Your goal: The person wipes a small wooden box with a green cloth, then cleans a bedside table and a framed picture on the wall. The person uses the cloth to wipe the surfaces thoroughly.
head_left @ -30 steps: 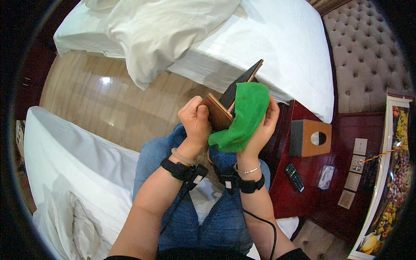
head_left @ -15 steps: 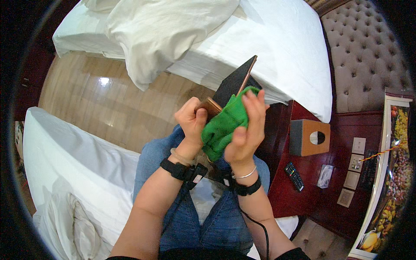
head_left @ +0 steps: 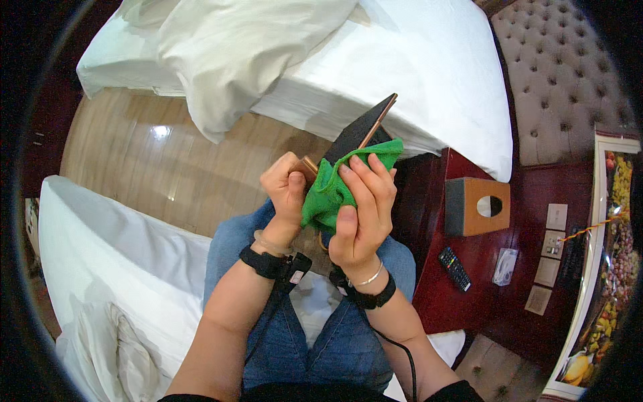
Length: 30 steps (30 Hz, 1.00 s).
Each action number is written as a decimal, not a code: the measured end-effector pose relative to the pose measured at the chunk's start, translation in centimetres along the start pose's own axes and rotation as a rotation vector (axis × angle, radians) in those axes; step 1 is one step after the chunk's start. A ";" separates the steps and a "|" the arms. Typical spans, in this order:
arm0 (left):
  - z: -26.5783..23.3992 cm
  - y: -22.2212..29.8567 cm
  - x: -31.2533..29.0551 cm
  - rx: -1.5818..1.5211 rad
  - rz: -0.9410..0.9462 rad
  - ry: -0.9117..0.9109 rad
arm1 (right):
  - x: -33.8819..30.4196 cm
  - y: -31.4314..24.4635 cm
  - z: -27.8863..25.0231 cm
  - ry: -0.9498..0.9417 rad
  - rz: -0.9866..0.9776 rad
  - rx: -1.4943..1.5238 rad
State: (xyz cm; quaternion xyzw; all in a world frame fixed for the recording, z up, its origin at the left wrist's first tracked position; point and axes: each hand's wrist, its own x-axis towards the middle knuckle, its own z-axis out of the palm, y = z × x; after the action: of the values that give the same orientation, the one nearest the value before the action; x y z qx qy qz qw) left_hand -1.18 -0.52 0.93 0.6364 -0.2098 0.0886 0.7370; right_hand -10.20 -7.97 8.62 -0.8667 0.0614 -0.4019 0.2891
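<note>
My left hand [head_left: 287, 191] is closed in a fist around a brown, wood-coloured end of a black flat-sided object [head_left: 358, 130]. A copper-coloured edge runs along its upright panel; its exact kind is not clear, and its lower part is covered. Over it lies a bunched green cloth [head_left: 327, 191], between my two hands. My right hand [head_left: 365, 208] is closed on the cloth, its fingers curled and pressing it against the object, thumb toward me. The object is held above my knees, tilted up and away.
Right of my legs is a dark red bedside cabinet [head_left: 435, 295] with a tissue box [head_left: 462, 208], a remote control [head_left: 455, 269] and a small white item [head_left: 505, 266]. White-sheeted beds lie ahead [head_left: 415, 60] and at left [head_left: 120, 248], with wooden floor [head_left: 161, 157] between.
My right hand has moved down and left, and its fingers have curled in on the green cloth. The cloth now spreads along the panel's base. My left fist keeps its grip.
</note>
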 end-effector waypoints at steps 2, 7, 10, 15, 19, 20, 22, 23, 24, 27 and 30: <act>0.1 0.8 0.1 0.013 -0.025 -0.003 | 0.3 0.9 0.0 0.026 -0.060 -0.002; 0.5 -0.9 -0.9 -0.021 -0.057 -0.005 | 1.9 3.4 -0.1 0.077 0.019 0.088; 0.6 -1.8 -1.2 -0.033 -0.052 -0.009 | 1.5 4.1 -0.1 0.027 0.126 0.134; 0.9 -1.2 -0.5 0.010 0.007 0.022 | 1.7 3.0 -0.2 0.025 0.316 0.273; 0.7 -0.2 0.3 0.061 0.113 -0.007 | 1.4 3.8 -0.9 -0.032 0.415 0.287; 0.7 -0.1 0.2 0.067 0.132 -0.022 | 1.2 3.9 -0.9 0.016 0.529 0.425; 0.2 -0.9 0.0 0.076 0.173 -0.082 | 1.0 4.2 -0.9 0.119 0.753 0.702; 0.2 -0.9 0.1 0.082 0.193 -0.109 | 0.9 4.7 -1.0 0.136 0.816 0.800; 0.3 -0.8 0.0 0.104 0.187 -0.124 | 0.8 5.3 -1.2 0.153 0.879 0.898; 0.6 -0.3 0.0 0.160 0.171 -0.154 | 1.3 5.8 -1.2 0.267 0.982 1.000; 0.7 -0.4 -0.1 0.177 0.126 -0.142 | 0.2 6.6 -0.7 0.323 0.973 0.960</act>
State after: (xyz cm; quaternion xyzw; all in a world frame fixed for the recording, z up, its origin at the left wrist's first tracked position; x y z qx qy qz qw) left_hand -1.28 -1.27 0.59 0.6890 -0.2924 0.1074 0.6543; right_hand -9.71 -13.80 5.45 -0.4470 0.3001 -0.3332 0.7740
